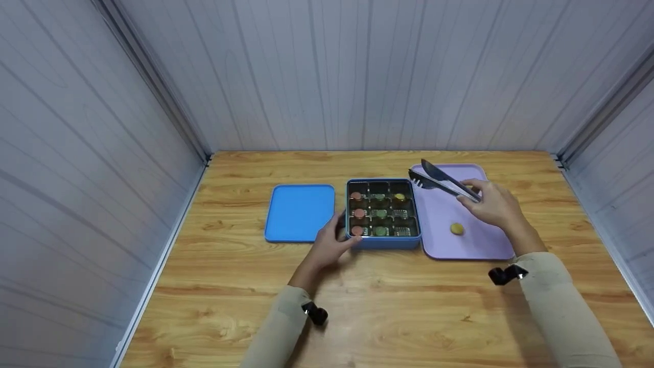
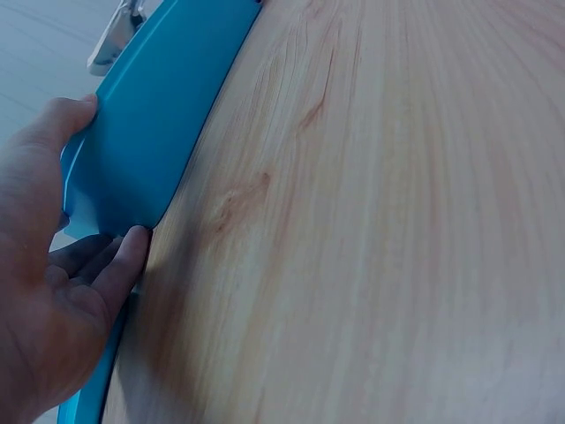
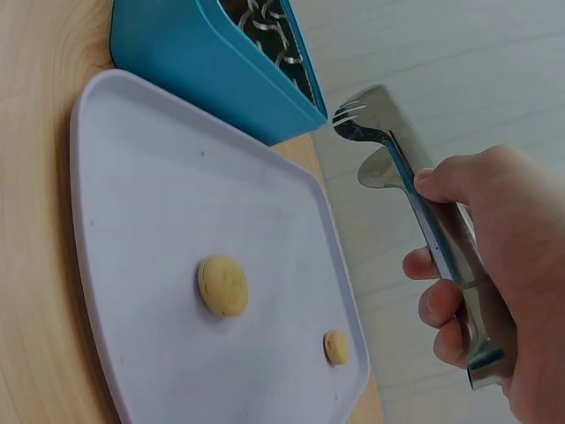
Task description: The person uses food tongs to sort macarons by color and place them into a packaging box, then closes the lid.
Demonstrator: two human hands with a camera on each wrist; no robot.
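Tongs [image 1: 442, 180] gripped in right hand [image 1: 490, 204], tips slightly apart, empty, hovering over far edge of blue box [image 1: 383, 240]. Left hand [image 1: 332, 244] braces box's front-left corner, thumb and fingers against wall.

Risk imo: tips could slip off small round cookie, knocking neighbours out of cells.

Box: nine cells, pink, green, yellow pieces. Lilac tray [image 1: 475, 245]: yellow cookie [image 1: 457, 229]. Lid [image 1: 299, 212] left of box.

Left hand [image 1: 331, 245] covers box [image 1: 383, 212] front-left corner; fingertips behind wall, not visible. Left wrist view: box [image 2: 146, 132] cut by top + left edges, contents unseen, hand [image 2: 44, 291] cut at left/bottom. Head view: cell contents too small to ID, only colours. Tongs [image 1: 442, 181] handle end hidden in right hand [image 1: 491, 205]. Right wrist view: box [image 3: 207, 62] cut at top, tray [image 3: 159, 203] corner cut at bottom, hand [image 3: 503, 283] cut at right.
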